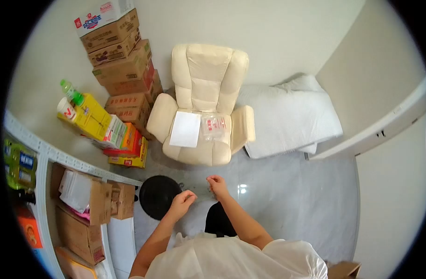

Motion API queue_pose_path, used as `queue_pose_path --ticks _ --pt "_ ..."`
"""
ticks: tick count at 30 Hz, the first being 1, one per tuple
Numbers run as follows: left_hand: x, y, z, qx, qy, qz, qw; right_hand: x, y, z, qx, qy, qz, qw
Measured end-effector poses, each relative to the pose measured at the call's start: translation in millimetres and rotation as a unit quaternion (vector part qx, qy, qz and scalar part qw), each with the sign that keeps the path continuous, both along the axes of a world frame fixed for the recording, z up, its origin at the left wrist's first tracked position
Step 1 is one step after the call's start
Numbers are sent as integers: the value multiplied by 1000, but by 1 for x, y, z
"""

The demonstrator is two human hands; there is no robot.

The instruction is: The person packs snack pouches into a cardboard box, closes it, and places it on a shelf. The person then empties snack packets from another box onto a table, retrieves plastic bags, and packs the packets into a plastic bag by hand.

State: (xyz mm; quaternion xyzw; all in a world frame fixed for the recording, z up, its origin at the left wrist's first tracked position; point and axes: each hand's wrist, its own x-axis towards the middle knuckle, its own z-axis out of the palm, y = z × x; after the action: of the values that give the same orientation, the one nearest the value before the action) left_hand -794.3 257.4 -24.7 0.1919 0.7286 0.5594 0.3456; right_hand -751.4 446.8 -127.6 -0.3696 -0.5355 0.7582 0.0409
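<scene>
My left hand (183,202) is raised in front of my body with its fingers curled together, near the right edge of a round black stool-like top (158,197). Apart from it and a little farther forward, my right hand (216,185) has its fingertips pressed together. Whether either hand holds something small cannot be made out. Beyond both hands stands a cream padded armchair (208,88). On its seat lie a white sheet (185,129) and, beside it, a clear plastic bag (214,127) with red print.
Stacked cardboard boxes (122,74) rise left of the chair, with a yellow box (93,116) bearing a green bottle (71,92) and paper cup (65,108). A metal shelf (44,158) lines the left. A white-wrapped bundle (292,118) lies right of the chair.
</scene>
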Motion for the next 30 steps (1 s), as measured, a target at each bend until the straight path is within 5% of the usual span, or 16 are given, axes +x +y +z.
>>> queue_pose_path --ticks 7,15,19,21,24,28,30 --pt "-90 168 0 -40 -119 14 992 -104 172 -80 -183 -102 -113 971" --pt "-174 244 -39 -59 -216 59 973 -201 243 -236 -190 -158 -146 958" --pt "-194 245 -79 -63 -203 86 973 -239 247 -307 -35 -245 -114 962" --pt "-194 241 -97 -96 -214 131 963 -260 248 -337 94 -297 -204 928" --pt "-196 239 -105 -119 -283 160 938 -288 260 -318 54 -387 -193 900" --pt "-190 235 -131 -86 -289 189 935 -306 255 -344 23 -403 -247 881" --pt "-195 240 -126 -101 -297 211 926 -302 255 -355 -79 -235 -231 941"
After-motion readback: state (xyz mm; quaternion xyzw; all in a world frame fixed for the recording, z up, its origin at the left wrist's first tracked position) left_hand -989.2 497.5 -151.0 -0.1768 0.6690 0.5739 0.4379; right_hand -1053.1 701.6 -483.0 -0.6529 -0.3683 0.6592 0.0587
